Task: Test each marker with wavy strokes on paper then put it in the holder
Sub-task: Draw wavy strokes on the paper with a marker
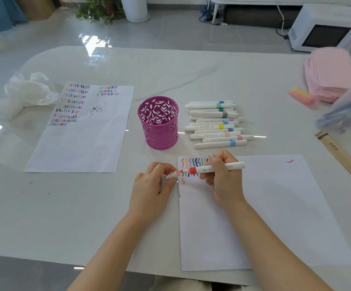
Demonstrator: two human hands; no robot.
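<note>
While right hand [223,179] grips red-banded marker [218,167] with barrel level and tip pointing left, left hand [151,185] pinches white cap [172,174] at that tip. Both hands just in front of magenta holder [162,135], over upper-left corner of paper [275,206] bearing multicoloured wavy strokes. Right of holder: marker pile [214,124]. Left of holder: stroke-filled sheet [82,139].

Left hand [152,185], right hand [223,179] — fingers curled

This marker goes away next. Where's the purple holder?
Head view: the purple holder stands mid-table, between the scribbled sheet on its left and the marker pile on its right.
</note>
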